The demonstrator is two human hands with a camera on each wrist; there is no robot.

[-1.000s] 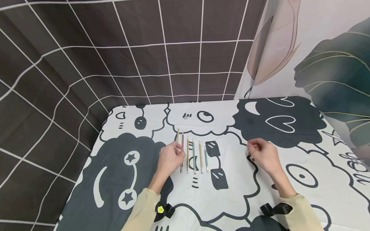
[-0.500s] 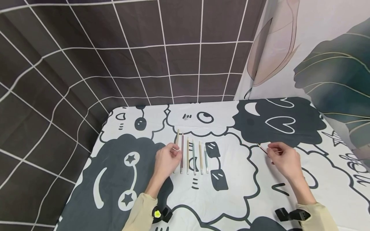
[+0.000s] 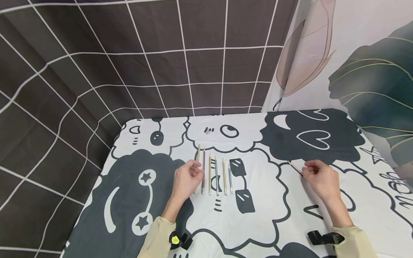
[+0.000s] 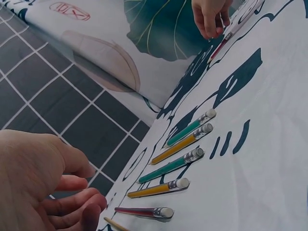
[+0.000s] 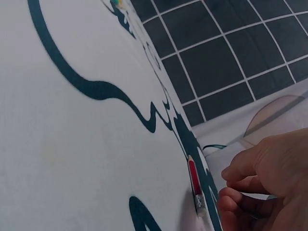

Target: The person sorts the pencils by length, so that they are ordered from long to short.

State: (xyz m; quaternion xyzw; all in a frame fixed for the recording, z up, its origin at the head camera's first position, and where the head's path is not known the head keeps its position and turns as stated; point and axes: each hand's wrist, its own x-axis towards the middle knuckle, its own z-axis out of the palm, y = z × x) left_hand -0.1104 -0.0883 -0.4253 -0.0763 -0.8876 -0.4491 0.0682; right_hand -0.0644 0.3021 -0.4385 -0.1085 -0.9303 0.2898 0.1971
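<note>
Seemingly, the red pencil (image 3: 295,168) lies at the right hand's (image 3: 322,180) fingertips.

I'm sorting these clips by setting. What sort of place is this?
Probably a staged indoor tabletop set, not a lived-in room: a table under a black-and-white cartoon cloth, hung backdrops of dark grid-patterned fabric and leaf-printed fabric, and a row of coloured pencils.

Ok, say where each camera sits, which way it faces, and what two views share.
Head: above, facing forward and down at the table; shows left hand, right hand, both sleeves.
Left wrist: low by the left hand, facing along the pencil row toward the right hand.
Right wrist: low, facing the red pencil at the right fingers.
Head and left wrist share the row.
</note>
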